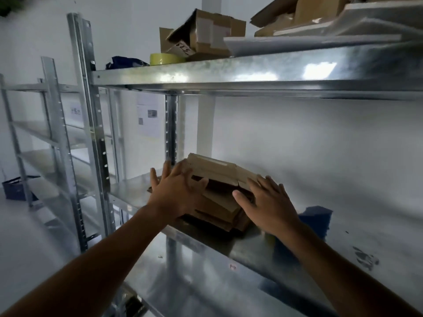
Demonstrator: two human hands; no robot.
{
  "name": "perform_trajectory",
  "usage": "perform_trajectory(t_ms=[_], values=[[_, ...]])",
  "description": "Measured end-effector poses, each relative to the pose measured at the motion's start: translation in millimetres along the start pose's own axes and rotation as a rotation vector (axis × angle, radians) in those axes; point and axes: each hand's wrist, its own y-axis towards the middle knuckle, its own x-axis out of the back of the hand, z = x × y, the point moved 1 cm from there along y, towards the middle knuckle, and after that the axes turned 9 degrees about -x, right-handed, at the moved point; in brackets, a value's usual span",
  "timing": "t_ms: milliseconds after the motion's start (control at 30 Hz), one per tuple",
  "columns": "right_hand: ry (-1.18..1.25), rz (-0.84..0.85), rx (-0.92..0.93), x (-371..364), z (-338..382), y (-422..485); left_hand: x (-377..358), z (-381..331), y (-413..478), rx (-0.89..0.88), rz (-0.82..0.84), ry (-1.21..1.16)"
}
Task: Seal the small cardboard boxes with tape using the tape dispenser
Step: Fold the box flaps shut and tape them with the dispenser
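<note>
Head view: hands (176, 193) (267, 202) on cardboard boxes (212, 168)

Shelf (229, 74) glossy galvanized metal; boxes (219, 202) matt cardboard, seemingly.

above: upper shelf (251, 78) roofed the bay over both hands | left: rear upright post (171, 124) stood just behind the left hand (176, 191) | centre: cardboard stack (217, 195) filled the middle shelf (251, 252) between the hands | right: blue object (315, 218) sat close beside the right hand (267, 202) | front: shelf edge lay open
</note>
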Motion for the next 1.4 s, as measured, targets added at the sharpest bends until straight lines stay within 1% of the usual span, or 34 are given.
perform_trajectory(t_ms=[200, 333, 500, 700, 900, 1000, 1200, 1267, 1400], values=[[-0.05, 0.013, -0.182, -25.4, 8.2, 60.7, -18.1, 50.2, 72.9, -0.053, 0.048, -0.063], [-0.021, 0.027, -0.328, -39.1, 10.6, 87.4, -27.4, 76.8, 120.3, -0.066, 0.103, -0.1], [0.113, 0.06, -0.494, -49.5, 11.5, 110.3, -41.9, 97.1, 156.3, -0.083, 0.21, -0.237], [0.295, 0.127, -0.623, -59.9, 0.3, 128.9, -54.6, 101.1, 163.3, -0.15, 0.277, -0.411], [0.402, 0.105, -0.617, -74.1, -5.1, 133.5, -64.4, 101.8, 163.6, -0.171, 0.258, -0.498], [0.434, 0.068, -0.588, -75.1, -8.3, 131.7, -65.6, 101.6, 161.7, -0.168, 0.192, -0.596], [0.527, -0.08, -0.471, -64.8, -14.7, 126.6, -63.1, 92.6, 155.5, -0.214, 0.054, -0.729], [0.618, -0.124, -0.431, -56.2, -15.4, 123.2, -60.7, 85.9, 151.7, -0.23, 0.023, -0.771], [0.831, -0.239, -0.284, -25.3, 0.2, 100.2, -50.8, 68.3, 142.5, -0.323, -0.009, -0.961]])
